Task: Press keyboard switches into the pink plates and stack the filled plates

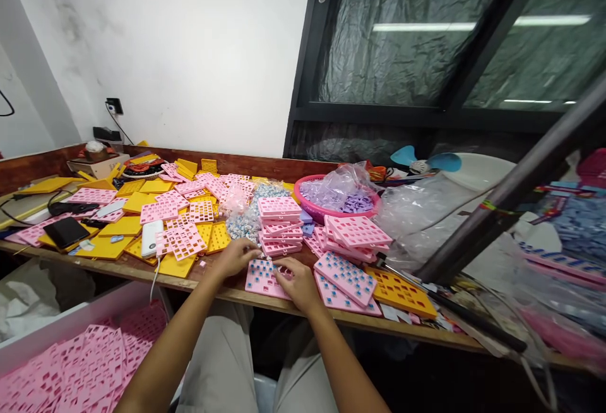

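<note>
A pink grid tray [263, 277] partly filled with small blue pieces lies at the front edge of the wooden table [237, 291]. My left hand [237, 255] rests at the tray's upper left corner, fingers curled in a pinch over its top edge. My right hand [299, 283] lies on the tray's right side, fingers bent down onto the grid. What either hand pinches is too small to see. Behind the tray lies a heap of loose blue-and-white pieces [246, 220] in clear plastic.
A stack of pink trays [280, 227] stands just behind my hands; filled pink trays [345, 280] and a yellow tray [402, 292] lie right. A pink basin [331, 201] with bags is behind. Yellow and pink trays, a phone [65, 232] and power bank [151, 238] cover the left. A bin [80, 362] of pink trays sits lower left.
</note>
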Demonstrator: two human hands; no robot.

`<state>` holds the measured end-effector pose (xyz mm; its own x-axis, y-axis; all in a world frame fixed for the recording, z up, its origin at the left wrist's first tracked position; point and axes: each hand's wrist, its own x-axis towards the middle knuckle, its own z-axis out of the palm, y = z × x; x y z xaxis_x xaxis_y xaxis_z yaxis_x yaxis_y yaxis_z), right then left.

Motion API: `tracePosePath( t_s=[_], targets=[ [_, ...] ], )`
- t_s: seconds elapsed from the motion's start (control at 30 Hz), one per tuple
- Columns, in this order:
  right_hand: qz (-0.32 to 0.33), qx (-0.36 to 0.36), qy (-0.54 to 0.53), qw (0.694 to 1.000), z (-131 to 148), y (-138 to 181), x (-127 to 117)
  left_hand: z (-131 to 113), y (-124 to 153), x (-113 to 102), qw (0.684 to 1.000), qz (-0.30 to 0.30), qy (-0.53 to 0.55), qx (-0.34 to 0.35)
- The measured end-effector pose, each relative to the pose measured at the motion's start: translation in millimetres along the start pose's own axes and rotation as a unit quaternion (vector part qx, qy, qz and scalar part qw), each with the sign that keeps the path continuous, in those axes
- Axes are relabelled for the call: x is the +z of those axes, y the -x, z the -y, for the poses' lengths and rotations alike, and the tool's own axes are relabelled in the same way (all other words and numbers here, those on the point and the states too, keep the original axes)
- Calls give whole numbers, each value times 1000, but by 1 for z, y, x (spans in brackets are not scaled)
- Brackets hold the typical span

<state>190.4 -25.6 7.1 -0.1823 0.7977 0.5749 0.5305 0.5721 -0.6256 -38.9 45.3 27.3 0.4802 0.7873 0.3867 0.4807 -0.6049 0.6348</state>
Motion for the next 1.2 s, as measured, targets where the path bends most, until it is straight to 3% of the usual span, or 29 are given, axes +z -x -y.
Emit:
tracePosePath(
  t_s=[0.1,0.3,0.6,1.0,1.2],
  targets=[
    [-13,57,-1,998,-8,10,-6,23,-12,0,988,-50,-132,-56],
    [19,37,24,999,-12,14,-6,41,-16,11,962,4,-251,-111],
    [26,11,99,995,-8,18,-4,30,-33,19,956,21,-271,-110],
    [28,40,33,998,-14,19,-7,32,-32,17,970,40,-230,-73],
    [43,51,54,996,-15,15,-5,37,-33,16,979,39,-193,-55]
  ],
)
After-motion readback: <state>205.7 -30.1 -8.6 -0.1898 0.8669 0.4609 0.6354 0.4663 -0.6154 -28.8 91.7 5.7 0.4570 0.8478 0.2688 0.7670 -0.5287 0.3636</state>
